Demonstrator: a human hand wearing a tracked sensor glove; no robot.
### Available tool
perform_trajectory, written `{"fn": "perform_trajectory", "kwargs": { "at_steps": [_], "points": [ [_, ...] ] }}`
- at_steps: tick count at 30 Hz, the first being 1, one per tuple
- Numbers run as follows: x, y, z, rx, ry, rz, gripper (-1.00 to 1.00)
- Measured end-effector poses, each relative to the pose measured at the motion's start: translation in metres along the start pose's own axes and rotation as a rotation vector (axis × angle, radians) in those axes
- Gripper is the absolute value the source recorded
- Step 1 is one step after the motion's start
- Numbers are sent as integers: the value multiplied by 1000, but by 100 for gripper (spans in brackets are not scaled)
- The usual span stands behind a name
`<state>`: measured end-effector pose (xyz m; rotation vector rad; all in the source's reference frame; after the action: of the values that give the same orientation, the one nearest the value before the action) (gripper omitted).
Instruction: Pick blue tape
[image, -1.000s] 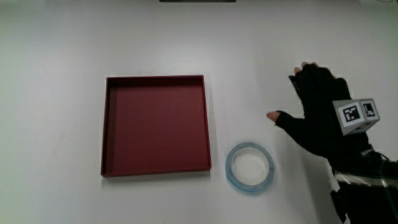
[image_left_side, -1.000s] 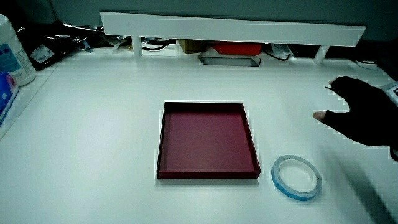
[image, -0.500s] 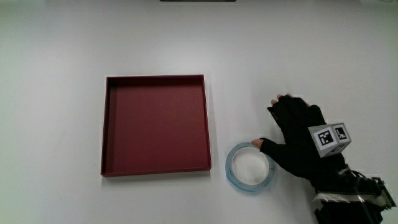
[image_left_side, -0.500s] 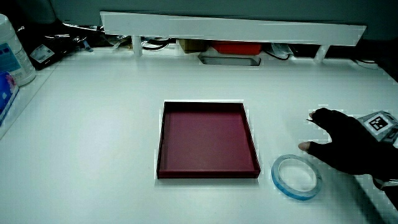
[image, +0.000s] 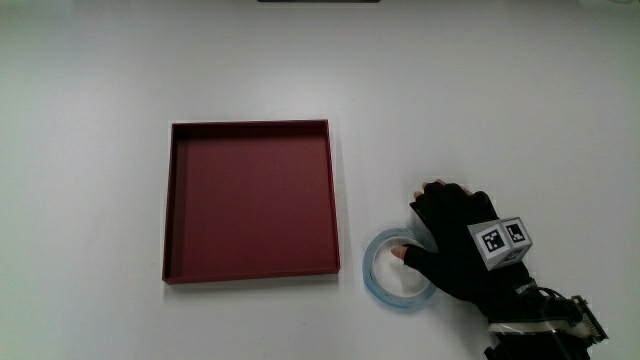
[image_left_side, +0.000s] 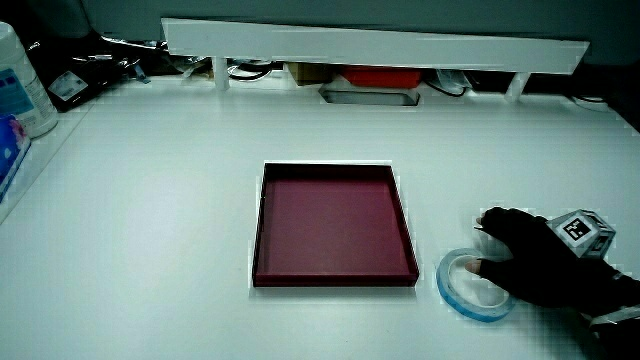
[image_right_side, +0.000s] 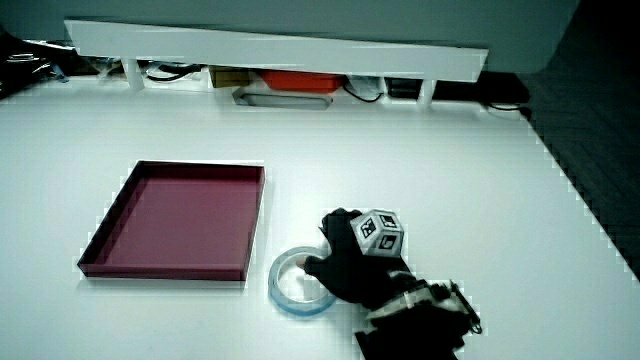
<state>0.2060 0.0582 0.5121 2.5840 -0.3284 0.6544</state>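
Note:
The blue tape (image: 368, 270) is a pale blue ring lying flat on the white table, beside the corner of the dark red tray (image: 250, 125) that is nearest the person. The gloved hand (image: 442, 236) rests over the ring's edge away from the tray. Its thumb tip is inside the ring's hole, and its fingers are loosely bent on the table just outside the ring. The ring still lies flat. Both side views show the same: tape (image_left_side: 446, 288) (image_right_side: 277, 287) partly covered by the hand (image_left_side: 530, 268) (image_right_side: 348, 265).
The tray (image_left_side: 330, 168) (image_right_side: 200, 166) is shallow, square and holds nothing. A low white partition (image_left_side: 380, 45) stands at the table's edge away from the person, with a grey tray (image_left_side: 368, 96) and cables under it. A white bottle (image_left_side: 20, 90) stands near a table corner.
The hand has come nearer to the person and toward the tray, from bare table onto the tape's edge. Its thumb has gone from beside the ring into its hole. The tape has not moved.

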Motion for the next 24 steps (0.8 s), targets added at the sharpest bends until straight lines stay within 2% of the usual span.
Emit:
{"fn": "perform_trajectory", "kwargs": {
  "at_steps": [5,6,8,12,16,22,24],
  "points": [
    [1,0,-2,1,13,10,19],
    [-2,-1,0,6,32,19,24],
    [0,-1,-1,18,24,28,33],
    [-3,0,0,14,52,20,52],
    [-6,1,5,40,48,17,71],
    [-13,2,6,49,-2,31,100],
    [-14,2,5,42,-18,44,100]
  ]
}}
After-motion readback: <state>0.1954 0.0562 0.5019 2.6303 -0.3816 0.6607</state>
